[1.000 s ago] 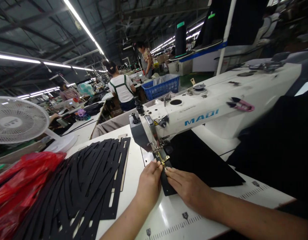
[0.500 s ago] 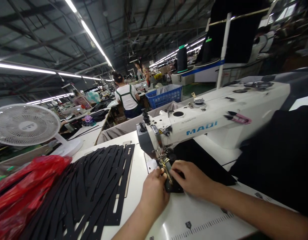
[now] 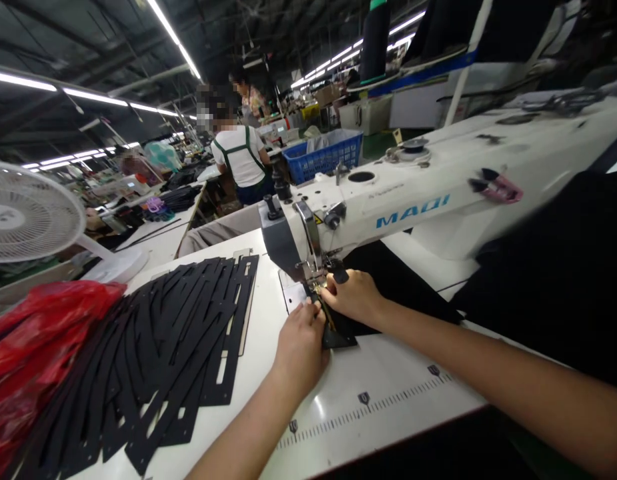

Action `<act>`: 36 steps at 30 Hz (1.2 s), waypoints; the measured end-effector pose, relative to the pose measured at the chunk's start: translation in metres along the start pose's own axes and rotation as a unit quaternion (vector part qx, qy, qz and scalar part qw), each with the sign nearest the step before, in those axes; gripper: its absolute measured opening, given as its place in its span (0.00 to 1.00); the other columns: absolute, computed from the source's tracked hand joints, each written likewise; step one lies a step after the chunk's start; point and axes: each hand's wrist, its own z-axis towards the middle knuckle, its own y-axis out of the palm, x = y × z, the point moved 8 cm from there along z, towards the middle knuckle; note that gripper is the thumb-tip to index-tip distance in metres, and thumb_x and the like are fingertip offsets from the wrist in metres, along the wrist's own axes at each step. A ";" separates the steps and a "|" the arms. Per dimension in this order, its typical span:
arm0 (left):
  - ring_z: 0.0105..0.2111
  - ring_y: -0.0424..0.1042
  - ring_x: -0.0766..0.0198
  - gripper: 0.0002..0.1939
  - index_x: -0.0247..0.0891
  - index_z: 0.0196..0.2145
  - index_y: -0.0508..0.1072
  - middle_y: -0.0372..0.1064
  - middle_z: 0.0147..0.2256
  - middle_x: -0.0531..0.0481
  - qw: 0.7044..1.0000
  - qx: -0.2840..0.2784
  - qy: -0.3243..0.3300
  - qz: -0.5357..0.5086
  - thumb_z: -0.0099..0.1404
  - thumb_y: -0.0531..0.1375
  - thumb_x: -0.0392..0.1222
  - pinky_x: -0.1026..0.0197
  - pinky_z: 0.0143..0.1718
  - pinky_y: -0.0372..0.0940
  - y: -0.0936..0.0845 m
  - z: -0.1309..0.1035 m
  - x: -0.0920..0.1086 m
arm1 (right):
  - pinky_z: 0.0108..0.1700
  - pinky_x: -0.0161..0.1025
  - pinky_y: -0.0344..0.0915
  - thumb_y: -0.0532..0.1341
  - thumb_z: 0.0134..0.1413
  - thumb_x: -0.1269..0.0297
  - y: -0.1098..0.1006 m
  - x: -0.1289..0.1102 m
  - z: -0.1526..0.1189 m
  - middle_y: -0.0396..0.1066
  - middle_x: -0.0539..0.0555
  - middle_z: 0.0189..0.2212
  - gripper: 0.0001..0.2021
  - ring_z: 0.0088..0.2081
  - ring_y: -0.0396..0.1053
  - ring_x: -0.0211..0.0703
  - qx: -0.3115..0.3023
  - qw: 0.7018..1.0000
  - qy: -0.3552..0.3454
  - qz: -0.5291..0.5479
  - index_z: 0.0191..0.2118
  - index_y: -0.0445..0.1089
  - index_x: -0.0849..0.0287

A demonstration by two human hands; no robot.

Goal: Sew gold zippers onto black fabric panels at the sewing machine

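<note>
A zipper [image 3: 330, 319] with gold-coloured teeth lies on black fabric [image 3: 341, 339], under the needle area of a white sewing machine [image 3: 413, 207]. My left hand [image 3: 301, 337] is at the left edge of the zipper, its fingers together and pressed down on it. Close by the presser foot [image 3: 315, 283], my right hand [image 3: 355, 297] has thumb and fingers pinched at the zipper's right side. Part of the zipper is covered by my fingers. More black fabric [image 3: 398, 277] spreads out behind my right hand, under the machine arm.
Overlapping black strips with slots [image 3: 188, 333] lie to the left, beside a red plastic bag [image 3: 43, 333]. A white fan [image 3: 28, 213] stands behind them. Pink thread snips [image 3: 503, 188] rest on the machine. Beyond are a blue basket [image 3: 323, 157] and a person in white [image 3: 241, 157].
My right hand has shifted forward along the zipper, closer to the presser foot. My left hand stays at the zipper's left edge. The whole view has tilted and shifted slightly.
</note>
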 end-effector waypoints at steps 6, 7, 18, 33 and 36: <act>0.47 0.65 0.50 0.25 0.33 0.43 0.68 0.65 0.46 0.39 1.000 0.010 0.010 0.012 0.43 0.55 0.28 0.46 0.52 0.61 0.002 -0.001 0.002 | 0.38 0.40 0.63 0.53 0.55 0.63 0.005 0.003 0.013 0.72 0.59 0.32 0.13 0.37 0.69 0.50 -0.018 0.999 0.014 -0.026 0.33 0.73 0.63; 0.47 0.65 0.50 0.25 0.33 0.43 0.68 0.65 0.46 0.39 1.000 0.016 0.011 0.011 0.43 0.55 0.28 0.45 0.53 0.60 0.002 -0.002 0.002 | 0.40 0.41 0.63 0.53 0.56 0.64 0.003 -0.001 0.003 0.71 0.59 0.35 0.12 0.40 0.68 0.49 -0.013 1.000 -0.018 -0.022 0.35 0.72 0.62; 0.43 0.66 0.52 0.22 0.32 0.42 0.67 0.64 0.42 0.40 0.999 0.031 0.013 0.019 0.46 0.54 0.27 0.49 0.48 0.65 0.002 0.002 0.000 | 0.50 0.47 0.64 0.48 0.53 0.76 -0.008 -0.030 -0.076 0.68 0.60 0.43 0.16 0.47 0.63 0.48 0.055 0.950 -0.294 0.092 0.44 0.68 0.66; 0.32 0.63 0.58 0.07 0.37 0.26 0.64 0.62 0.30 0.49 0.984 0.082 -0.141 0.066 0.51 0.54 0.27 0.56 0.33 0.61 -0.016 -0.002 -0.024 | 0.49 0.49 0.63 0.53 0.58 0.65 -0.048 0.059 -0.043 0.67 0.67 0.44 0.15 0.48 0.65 0.54 0.113 0.988 -0.085 -0.062 0.46 0.67 0.72; 0.33 0.65 0.58 0.06 0.36 0.27 0.67 0.66 0.31 0.48 0.985 0.107 -0.129 0.049 0.55 0.55 0.28 0.56 0.33 0.62 -0.022 -0.009 -0.016 | 0.34 0.48 0.65 0.54 0.58 0.54 -0.054 0.114 -0.034 0.70 0.66 0.33 0.20 0.36 0.69 0.59 0.023 0.981 0.123 -0.152 0.40 0.67 0.71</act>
